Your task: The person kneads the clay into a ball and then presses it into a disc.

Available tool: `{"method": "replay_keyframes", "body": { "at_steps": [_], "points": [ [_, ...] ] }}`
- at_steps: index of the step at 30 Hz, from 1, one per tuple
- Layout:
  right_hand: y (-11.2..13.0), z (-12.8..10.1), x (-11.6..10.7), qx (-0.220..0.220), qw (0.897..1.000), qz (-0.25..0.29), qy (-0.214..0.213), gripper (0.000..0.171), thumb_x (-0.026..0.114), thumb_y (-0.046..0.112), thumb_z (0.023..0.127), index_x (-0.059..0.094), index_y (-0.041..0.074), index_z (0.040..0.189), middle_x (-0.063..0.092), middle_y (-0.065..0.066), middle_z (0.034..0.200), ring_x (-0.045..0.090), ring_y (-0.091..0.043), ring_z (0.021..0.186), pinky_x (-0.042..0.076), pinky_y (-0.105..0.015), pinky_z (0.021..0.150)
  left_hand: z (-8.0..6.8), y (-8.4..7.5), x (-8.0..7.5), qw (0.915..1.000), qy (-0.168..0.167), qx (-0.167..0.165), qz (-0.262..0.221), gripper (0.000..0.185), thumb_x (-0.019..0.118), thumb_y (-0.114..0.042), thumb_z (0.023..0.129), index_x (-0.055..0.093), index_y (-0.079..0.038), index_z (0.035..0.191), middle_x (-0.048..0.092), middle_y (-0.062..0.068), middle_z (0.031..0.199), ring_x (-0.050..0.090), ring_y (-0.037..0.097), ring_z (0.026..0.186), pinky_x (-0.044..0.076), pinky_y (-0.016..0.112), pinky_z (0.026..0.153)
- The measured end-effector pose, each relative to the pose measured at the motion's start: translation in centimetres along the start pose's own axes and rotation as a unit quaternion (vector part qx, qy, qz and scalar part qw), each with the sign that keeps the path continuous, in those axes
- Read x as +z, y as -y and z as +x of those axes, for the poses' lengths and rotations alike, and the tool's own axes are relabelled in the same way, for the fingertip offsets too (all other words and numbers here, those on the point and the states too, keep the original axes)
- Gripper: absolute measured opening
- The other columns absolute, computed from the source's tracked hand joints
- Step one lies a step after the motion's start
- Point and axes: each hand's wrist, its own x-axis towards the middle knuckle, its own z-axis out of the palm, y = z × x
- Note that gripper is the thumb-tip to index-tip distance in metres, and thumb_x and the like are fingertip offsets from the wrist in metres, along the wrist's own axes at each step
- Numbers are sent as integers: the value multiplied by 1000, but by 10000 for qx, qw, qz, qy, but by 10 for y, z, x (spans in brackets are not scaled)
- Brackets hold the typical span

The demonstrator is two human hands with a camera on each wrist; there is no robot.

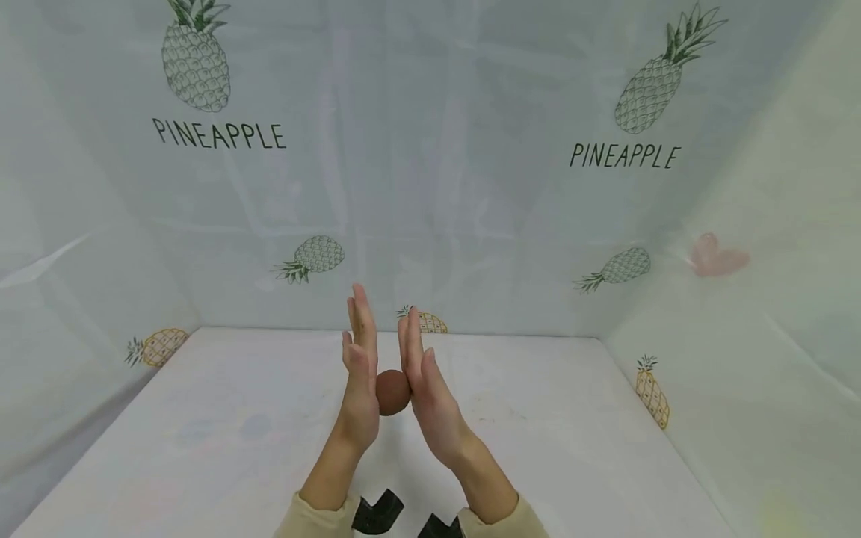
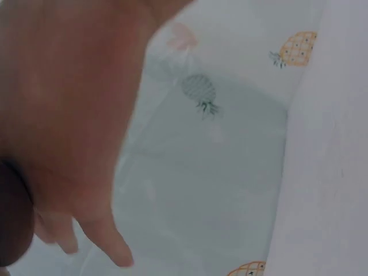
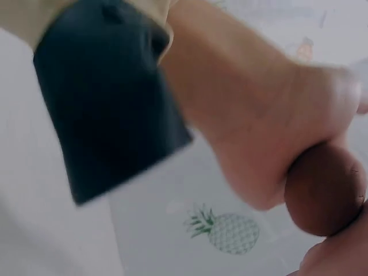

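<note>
A smooth brown ball (image 1: 393, 392) sits between the two palms, above the white tabletop. My left hand (image 1: 361, 381) presses its left side with a flat palm, fingers straight and pointing up and away. On the other side, my right hand (image 1: 430, 400) touches the ball with its palm, fingers likewise extended. In the left wrist view only part of the ball (image 2: 12, 215) shows at the left edge, beside a large blurred hand. In the right wrist view the ball (image 3: 325, 190) lies against a palm, with part of another hand below it.
A white table (image 1: 269, 418) spreads under the hands. Behind it and at the sides hangs a pale sheet (image 1: 430, 187) printed with pineapples. Black pieces (image 1: 378, 512) stick out near the beige sleeves (image 1: 316, 517).
</note>
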Motion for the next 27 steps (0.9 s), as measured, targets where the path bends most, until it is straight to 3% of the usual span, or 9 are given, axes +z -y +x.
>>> {"method": "replay_keyframes", "body": {
  "at_steps": [4,11,17,21,27],
  "points": [
    [11,-4,4,-469,9988,-63,-80,61,-2,57,111,-20,38,167,-17,14,175,-20,-9,161,-22,-67,120,1,6,1,9999,31,-149,-33,71,2,-67,108,-14,-34,169,-21,-14,175,-25,10,160,-30,62,116],
    [23,-6,-10,-1003,9934,-145,-543,61,-4,55,110,-19,39,167,-14,13,177,-20,-9,161,-25,-64,119,-6,11,24,9983,401,-361,-222,67,1,-61,110,-11,-33,169,-17,-13,176,-24,12,161,-31,62,115],
    [15,-4,-26,-1013,9918,-56,-781,61,-2,56,111,-19,39,167,-15,12,176,-20,-12,162,-24,-63,121,-13,3,36,9977,668,15,-103,66,-1,-57,111,-12,-30,170,-16,-10,178,-23,20,162,-28,65,116],
    [7,0,-26,-792,9945,184,-667,61,-2,57,111,-19,39,167,-16,12,176,-21,-12,161,-23,-64,121,-13,-4,35,9973,612,319,231,68,-3,-58,111,-11,-25,170,-16,-5,178,-22,25,163,-25,68,116],
    [-4,2,-11,-370,9981,130,-471,61,-1,59,111,-17,41,167,-12,13,176,-18,-10,162,-21,-64,122,-5,-6,18,9993,263,170,204,71,-1,-63,109,-11,-28,170,-16,-7,178,-22,15,162,-28,63,117]
  ]
}}
